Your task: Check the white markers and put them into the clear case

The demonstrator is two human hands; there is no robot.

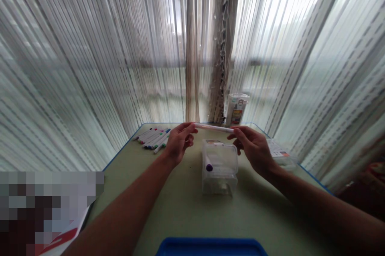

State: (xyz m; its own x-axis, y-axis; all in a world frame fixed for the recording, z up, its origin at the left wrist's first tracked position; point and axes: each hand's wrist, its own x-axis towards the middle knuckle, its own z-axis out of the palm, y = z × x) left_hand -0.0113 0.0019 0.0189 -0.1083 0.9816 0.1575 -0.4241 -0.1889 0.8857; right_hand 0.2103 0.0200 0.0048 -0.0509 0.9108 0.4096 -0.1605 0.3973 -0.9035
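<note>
White, slim marker pen (214, 128) spans my hands: left hand (179, 142) pinches one end, right hand (254, 148) the other, above the clear plastic box (219, 170) midway between the green worktop's (180, 208) side edges.

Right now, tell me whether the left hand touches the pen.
Touching. The head view shows the left hand pinching one end of the pen in its fingertips; the right hand holds the other end.
</note>
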